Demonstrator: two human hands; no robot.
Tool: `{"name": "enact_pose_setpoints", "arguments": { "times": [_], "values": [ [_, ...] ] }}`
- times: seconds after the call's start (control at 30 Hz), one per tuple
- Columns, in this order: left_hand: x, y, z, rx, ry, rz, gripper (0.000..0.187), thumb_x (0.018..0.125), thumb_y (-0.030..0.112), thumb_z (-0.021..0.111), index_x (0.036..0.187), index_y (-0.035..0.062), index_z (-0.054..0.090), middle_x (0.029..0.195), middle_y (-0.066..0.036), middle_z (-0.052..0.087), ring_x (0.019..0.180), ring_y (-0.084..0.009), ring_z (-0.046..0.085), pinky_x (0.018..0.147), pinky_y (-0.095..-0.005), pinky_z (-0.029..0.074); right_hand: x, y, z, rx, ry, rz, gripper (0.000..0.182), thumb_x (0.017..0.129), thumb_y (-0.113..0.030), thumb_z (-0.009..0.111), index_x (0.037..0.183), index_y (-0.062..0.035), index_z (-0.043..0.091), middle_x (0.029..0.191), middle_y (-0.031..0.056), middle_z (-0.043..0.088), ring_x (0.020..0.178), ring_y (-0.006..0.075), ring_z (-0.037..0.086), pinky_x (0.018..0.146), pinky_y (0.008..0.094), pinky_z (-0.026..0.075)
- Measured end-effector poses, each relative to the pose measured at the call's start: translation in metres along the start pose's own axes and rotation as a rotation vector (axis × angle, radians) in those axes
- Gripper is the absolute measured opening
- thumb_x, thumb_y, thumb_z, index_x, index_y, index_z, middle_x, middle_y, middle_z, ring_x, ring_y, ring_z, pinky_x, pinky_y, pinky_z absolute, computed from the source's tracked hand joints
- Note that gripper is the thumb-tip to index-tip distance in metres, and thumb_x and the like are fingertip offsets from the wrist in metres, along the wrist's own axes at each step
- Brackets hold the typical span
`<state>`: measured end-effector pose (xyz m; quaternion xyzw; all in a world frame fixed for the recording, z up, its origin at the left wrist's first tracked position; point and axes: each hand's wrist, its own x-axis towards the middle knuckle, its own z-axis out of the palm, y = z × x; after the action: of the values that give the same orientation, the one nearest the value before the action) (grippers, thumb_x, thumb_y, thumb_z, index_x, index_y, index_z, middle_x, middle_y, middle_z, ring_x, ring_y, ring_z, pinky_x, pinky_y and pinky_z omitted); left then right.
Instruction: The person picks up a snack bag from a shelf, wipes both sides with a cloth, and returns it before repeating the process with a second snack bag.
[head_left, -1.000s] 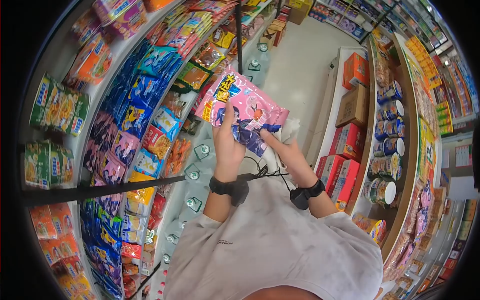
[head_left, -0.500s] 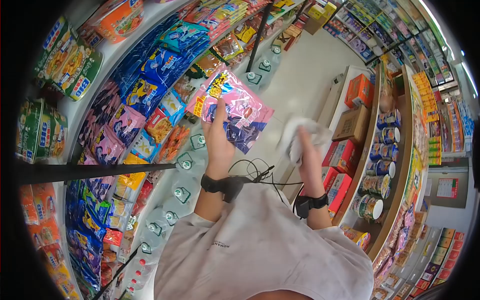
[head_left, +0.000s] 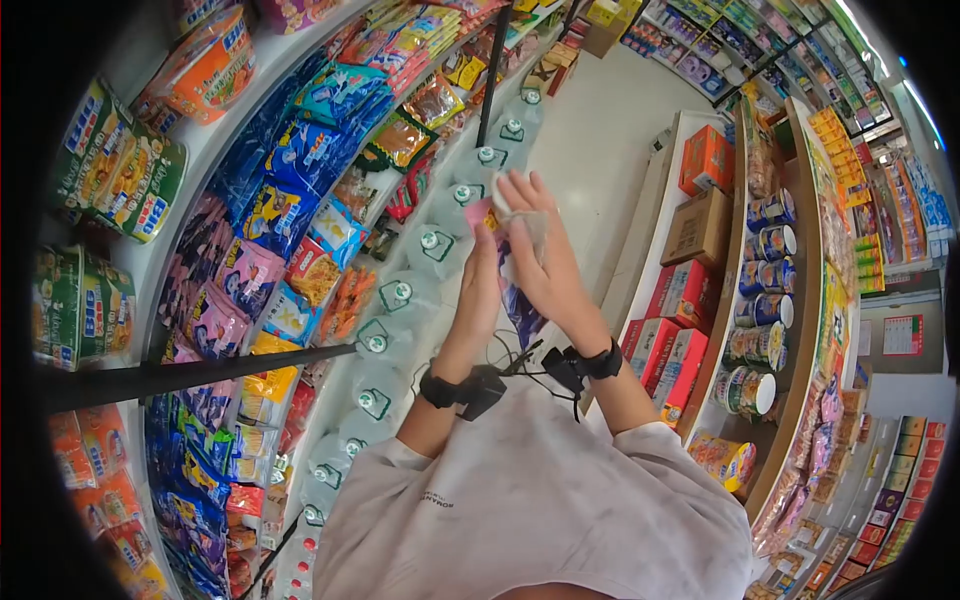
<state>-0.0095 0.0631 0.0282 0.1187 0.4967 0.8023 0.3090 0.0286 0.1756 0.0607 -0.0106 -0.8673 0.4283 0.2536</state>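
Note:
A pink and purple snack bag (head_left: 520, 312), turned nearly edge-on, is between my two hands in front of my chest. My left hand (head_left: 482, 280) grips the bag from the left side, thumb upward. Against its other side my right hand (head_left: 545, 262) presses a white cloth (head_left: 512, 200), which shows at the palm and under the fingers. Part of the bag and most of the cloth are hidden by my hands. Black bands with small devices are on both wrists, and thin black cables hang between them.
Shelves of snack bags (head_left: 285, 205) and noodle bowls (head_left: 205, 70) curve along the left. A row of large clear bottles (head_left: 400, 292) stands below them. On the right are red boxes (head_left: 688, 290), a brown carton (head_left: 697, 230) and a shelf of cup noodles (head_left: 765, 310).
My right hand has moved left with the cloth and now meets the bag. My left hand has shifted right, and the bag has turned from facing the camera to nearly edge-on.

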Motion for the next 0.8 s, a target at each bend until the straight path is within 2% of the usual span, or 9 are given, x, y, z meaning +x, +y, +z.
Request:
{"name": "enact_pose_setpoints", "arguments": {
  "times": [0.07,0.17,0.3,0.4,0.5,0.6,0.63,0.73,0.8],
  "values": [
    [-0.001,0.004,0.011,-0.037,-0.01,0.055,0.074,0.106,0.057,0.024,0.151,-0.0012,0.03,0.147,-0.014,0.044,0.138,-0.0218,0.041,0.115,-0.034,0.033,0.0,-0.005,-0.006,-0.075,-0.047,-0.074,0.046,0.099,-0.021,0.052,0.141,-0.0041,0.05,0.151,0.016,0.045,0.146,0.0378,0.029,0.12,0.0524,0.017],
    [-0.003,-0.002,0.013,-0.117,-0.072,-0.001,0.077,0.104,0.062,0.021,0.148,0.0001,0.034,0.144,-0.014,0.046,0.136,-0.0206,0.043,0.113,-0.0334,0.034,-0.002,-0.024,-0.023,-0.103,-0.074,-0.146,0.03,0.097,-0.022,0.055,0.119,-0.0017,0.061,0.134,0.014,0.058,0.139,0.0386,0.038,0.119,0.0529,0.021],
    [-0.001,-0.016,0.035,0.219,-0.08,0.053,0.063,0.107,0.053,0.032,0.138,0.0003,0.047,0.13,-0.008,0.057,0.116,-0.0141,0.056,0.098,-0.0295,0.046,0.0,0.01,-0.051,-0.11,0.013,-0.118,0.024,0.096,-0.021,0.057,0.106,0.0001,0.063,0.125,0.0179,0.06,0.133,0.0392,0.045,0.116,0.0529,0.026],
    [0.001,-0.024,0.064,0.075,-0.037,0.058,0.053,0.107,0.044,0.041,0.136,0.0002,0.049,0.127,-0.006,0.059,0.113,-0.0122,0.057,0.096,-0.0271,0.046,-0.01,0.03,-0.069,0.147,0.153,0.201,0.029,0.093,-0.02,0.061,0.11,0.0034,0.06,0.127,0.0232,0.056,0.132,0.0422,0.046,0.114,0.0535,0.029],
    [0.009,-0.028,0.085,-0.153,0.127,0.058,0.05,0.107,0.04,0.045,0.138,0.0002,0.048,0.128,-0.005,0.059,0.114,-0.0127,0.057,0.097,-0.028,0.046,-0.034,0.034,-0.07,-0.19,0.218,0.016,0.037,0.089,-0.018,0.064,0.115,0.007,0.056,0.134,0.0275,0.05,0.135,0.0468,0.04,0.114,0.0528,0.028],
    [0.012,-0.014,0.108,-0.201,0.189,0.067,0.052,0.107,0.043,0.043,0.137,0.001,0.049,0.128,-0.007,0.059,0.115,-0.0141,0.058,0.096,-0.0298,0.047,-0.059,0.023,-0.087,-0.316,0.009,-0.139,0.047,0.086,-0.017,0.066,0.121,0.0096,0.051,0.142,0.0311,0.041,0.139,0.0509,0.033,0.115,0.0507,0.028],
    [0.016,-0.013,0.106,-0.206,0.158,0.053,0.054,0.107,0.045,0.041,0.137,0.0007,0.048,0.127,-0.007,0.059,0.114,-0.0144,0.059,0.096,-0.0302,0.048,-0.067,0.029,-0.092,-0.271,-0.053,-0.167,0.048,0.086,-0.016,0.066,0.124,0.0082,0.05,0.147,0.0295,0.036,0.143,0.049,0.027,0.115,0.0507,0.028],
    [0.023,-0.025,0.126,-0.17,0.135,0.073,0.054,0.106,0.048,0.041,0.132,0.002,0.051,0.122,-0.008,0.062,0.106,-0.0145,0.063,0.09,-0.0296,0.051,-0.077,0.053,-0.108,-0.308,0.213,-0.079,0.048,0.088,-0.02,0.068,0.127,0.0048,0.051,0.138,0.0241,0.05,0.136,0.0406,0.045,0.11,0.0503,0.036],
    [0.018,-0.034,0.145,-0.146,0.088,0.022,0.053,0.106,0.049,0.041,0.131,0.0025,0.051,0.12,-0.008,0.063,0.104,-0.0146,0.064,0.088,-0.0294,0.053,-0.074,0.059,-0.14,0.184,0.201,0.228,0.05,0.091,-0.026,0.069,0.129,0.0019,0.053,0.128,0.0182,0.058,0.125,0.0311,0.054,0.105,0.047,0.043]
  ]
}}
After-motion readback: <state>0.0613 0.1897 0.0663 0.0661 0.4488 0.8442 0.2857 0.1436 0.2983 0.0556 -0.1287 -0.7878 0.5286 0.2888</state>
